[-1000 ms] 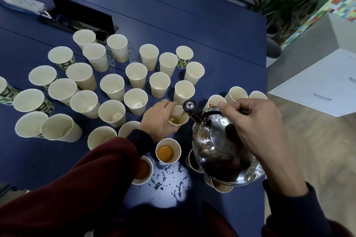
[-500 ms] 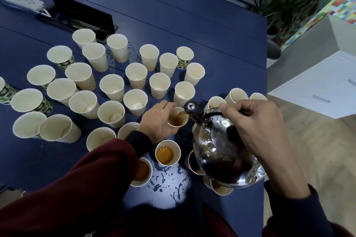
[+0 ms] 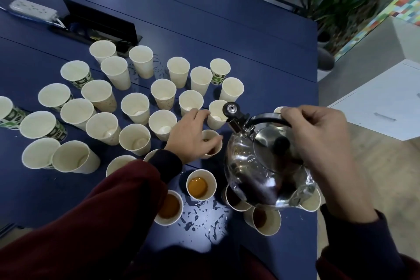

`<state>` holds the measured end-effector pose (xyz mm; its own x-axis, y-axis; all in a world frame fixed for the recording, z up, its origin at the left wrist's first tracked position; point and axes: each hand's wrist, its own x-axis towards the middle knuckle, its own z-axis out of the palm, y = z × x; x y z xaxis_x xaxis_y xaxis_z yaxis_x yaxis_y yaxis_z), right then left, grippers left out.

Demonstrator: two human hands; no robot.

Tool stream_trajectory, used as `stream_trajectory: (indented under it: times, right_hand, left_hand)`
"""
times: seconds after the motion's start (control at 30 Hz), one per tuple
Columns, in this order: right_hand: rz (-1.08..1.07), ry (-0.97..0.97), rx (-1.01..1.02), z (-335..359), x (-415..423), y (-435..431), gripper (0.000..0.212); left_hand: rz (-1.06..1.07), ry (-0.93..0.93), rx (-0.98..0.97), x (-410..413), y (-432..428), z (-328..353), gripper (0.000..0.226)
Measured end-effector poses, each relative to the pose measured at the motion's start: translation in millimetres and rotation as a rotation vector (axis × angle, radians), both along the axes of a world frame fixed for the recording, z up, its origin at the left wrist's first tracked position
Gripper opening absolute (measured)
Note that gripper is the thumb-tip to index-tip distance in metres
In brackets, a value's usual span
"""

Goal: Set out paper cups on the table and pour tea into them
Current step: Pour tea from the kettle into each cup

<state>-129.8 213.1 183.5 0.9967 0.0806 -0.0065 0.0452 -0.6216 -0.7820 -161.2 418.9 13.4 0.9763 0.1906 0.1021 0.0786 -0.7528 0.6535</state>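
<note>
Clasping part-filled cup (image 3: 214, 143) in curled left hand (image 3: 193, 136), kettle (image 3: 256, 173) handle in curled right hand (image 3: 318, 134) (no stream visible); few filled cups (image 3: 197, 184) nearer than fingers, empty cups (image 3: 135, 107) beyond, most unpoured

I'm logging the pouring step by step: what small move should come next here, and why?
Probably the left hand moves its cup over beside the filled cups nearer the person: it already holds tea, and the kettle, held by the right hand, has its spout raised clear.
</note>
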Motion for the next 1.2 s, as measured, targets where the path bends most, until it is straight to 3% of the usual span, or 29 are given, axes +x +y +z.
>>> stream_trajectory:
  times: [0.2, 0.37, 0.5, 0.77, 1.2]
  right_hand:
    - [0.051, -0.094, -0.046, 11, 25, 6, 0.043]
    - [0.080, -0.152, -0.093, 9, 52, 9, 0.041]
    - [0.111, -0.169, -0.105, 8, 72, 7, 0.042]
    - [0.181, -0.093, -0.205, 5, 92, 14, 0.043]
    - [0.202, -0.089, -0.259, 2, 98, 19, 0.040]
  left_hand:
    - [0.009, 0.058, 0.071, 38, 2, 15, 0.059]
    - [-0.022, 0.196, 0.192, 64, -5, 10, 0.076]
    - [-0.009, 0.247, 0.242, 76, -9, 8, 0.069]
    - [0.053, 0.243, 0.188, 81, -6, 0, 0.056]
    - [0.081, 0.249, 0.206, 77, -11, 2, 0.058]
